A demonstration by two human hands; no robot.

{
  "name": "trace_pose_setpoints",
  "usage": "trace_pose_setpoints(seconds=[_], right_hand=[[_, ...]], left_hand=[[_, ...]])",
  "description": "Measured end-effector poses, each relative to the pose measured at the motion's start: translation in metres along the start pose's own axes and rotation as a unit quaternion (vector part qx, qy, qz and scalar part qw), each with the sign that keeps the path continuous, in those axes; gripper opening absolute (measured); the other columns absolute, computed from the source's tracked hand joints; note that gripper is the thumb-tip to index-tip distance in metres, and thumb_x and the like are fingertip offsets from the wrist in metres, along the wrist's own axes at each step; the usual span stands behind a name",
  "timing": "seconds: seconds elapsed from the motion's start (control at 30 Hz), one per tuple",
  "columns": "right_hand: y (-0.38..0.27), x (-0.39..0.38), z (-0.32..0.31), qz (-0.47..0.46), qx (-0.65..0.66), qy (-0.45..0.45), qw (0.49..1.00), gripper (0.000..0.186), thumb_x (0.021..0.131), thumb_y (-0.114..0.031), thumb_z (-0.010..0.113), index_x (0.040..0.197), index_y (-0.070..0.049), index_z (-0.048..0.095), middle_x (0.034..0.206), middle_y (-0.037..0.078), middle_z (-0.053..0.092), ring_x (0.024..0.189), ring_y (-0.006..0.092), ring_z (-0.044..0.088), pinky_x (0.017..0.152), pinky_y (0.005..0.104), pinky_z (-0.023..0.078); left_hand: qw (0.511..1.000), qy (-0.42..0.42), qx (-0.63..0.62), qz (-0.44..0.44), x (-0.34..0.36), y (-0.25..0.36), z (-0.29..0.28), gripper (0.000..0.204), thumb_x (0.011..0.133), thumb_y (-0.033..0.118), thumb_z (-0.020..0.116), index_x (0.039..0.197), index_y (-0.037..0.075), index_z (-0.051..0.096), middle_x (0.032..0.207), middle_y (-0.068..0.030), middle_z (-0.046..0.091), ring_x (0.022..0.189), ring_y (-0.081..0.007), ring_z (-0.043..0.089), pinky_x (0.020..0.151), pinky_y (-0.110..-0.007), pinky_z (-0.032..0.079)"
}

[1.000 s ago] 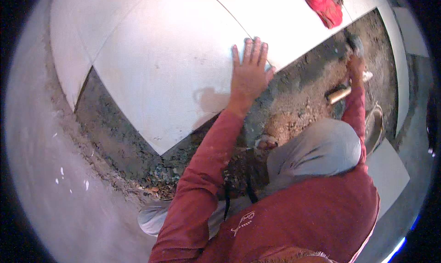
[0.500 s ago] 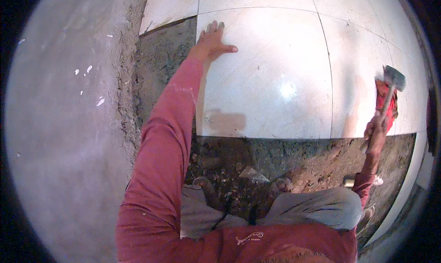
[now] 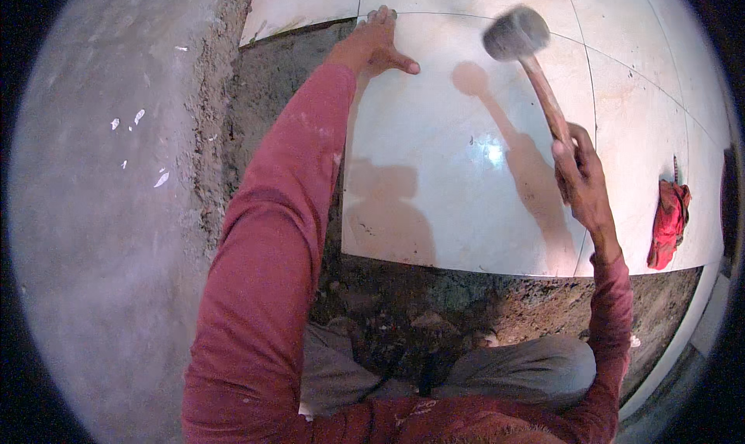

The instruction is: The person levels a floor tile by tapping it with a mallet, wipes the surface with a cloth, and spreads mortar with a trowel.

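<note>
Tile [image 3: 466, 172], large and pale, lies flat on the mortar bed [image 3: 434, 304]; the left hand [image 3: 376, 44] presses its far left corner, fingers spread flat and thumb out to the side. Right hand [image 3: 582, 180] is wrapped tight round the wooden handle of a rubber mallet [image 3: 516, 34], whose head hangs above the tile just right of the left fingertips. Red cloth [image 3: 669, 223] lies well to the right of the right fingers. Risk, as judged: a blow landing near the corner could crack the tile or catch the spread fingers; uneven mortar beneath could leave it rocking.
</note>
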State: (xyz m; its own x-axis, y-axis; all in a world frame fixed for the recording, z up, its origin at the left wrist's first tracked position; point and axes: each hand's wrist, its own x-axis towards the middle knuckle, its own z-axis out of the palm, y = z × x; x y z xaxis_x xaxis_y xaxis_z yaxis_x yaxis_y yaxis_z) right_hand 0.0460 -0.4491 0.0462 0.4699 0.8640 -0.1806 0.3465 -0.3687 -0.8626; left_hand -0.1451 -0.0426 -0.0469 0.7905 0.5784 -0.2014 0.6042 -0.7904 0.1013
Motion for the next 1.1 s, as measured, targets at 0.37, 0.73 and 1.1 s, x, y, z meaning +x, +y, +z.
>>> trace_pose_setpoints(seconds=[0.37, 0.73, 1.1], right_hand=[[-0.050, 0.080, 0.035, -0.037, -0.185, -0.022, 0.982, 0.044, 0.107, -0.046, 0.054, 0.111, -0.002, 0.050, 0.077, 0.026, 0.065, 0.068, 0.0446, 0.066, 0.066, 0.0487, 0.052], [-0.056, 0.034, 0.037, -0.032, -0.159, -0.001, 0.987, 0.042, 0.105, -0.042, 0.060, 0.115, -0.002, 0.053, 0.076, 0.026, 0.064, 0.069, 0.0419, 0.067, 0.063, 0.0498, 0.051], [0.026, -0.133, 0.053, 0.103, 0.096, 0.072, 0.987, 0.047, 0.107, -0.042, 0.053, 0.129, -0.001, 0.053, 0.085, 0.013, 0.062, 0.078, 0.0227, 0.062, 0.072, 0.0395, 0.052]], left_hand=[[0.999, -0.037, 0.006, -0.022, -0.008, -0.006, -0.010, 0.150, 0.059, 0.070, 0.089, 0.161, -0.009, 0.015, 0.171, -0.0277, 0.012, 0.159, -0.0408, 0.013, 0.130, -0.048, 0.018], [0.998, -0.022, -0.050, -0.025, -0.028, 0.011, -0.012, 0.139, 0.061, 0.064, 0.091, 0.160, -0.008, 0.023, 0.169, -0.0275, 0.019, 0.157, -0.0427, 0.019, 0.127, -0.052, 0.022], [0.996, 0.058, 0.012, 0.062, -0.111, 0.135, 0.027, 0.071, 0.093, 0.048, 0.069, 0.150, 0.010, 0.051, 0.155, -0.0291, 0.044, 0.141, -0.0507, 0.045, 0.117, -0.058, 0.038]])
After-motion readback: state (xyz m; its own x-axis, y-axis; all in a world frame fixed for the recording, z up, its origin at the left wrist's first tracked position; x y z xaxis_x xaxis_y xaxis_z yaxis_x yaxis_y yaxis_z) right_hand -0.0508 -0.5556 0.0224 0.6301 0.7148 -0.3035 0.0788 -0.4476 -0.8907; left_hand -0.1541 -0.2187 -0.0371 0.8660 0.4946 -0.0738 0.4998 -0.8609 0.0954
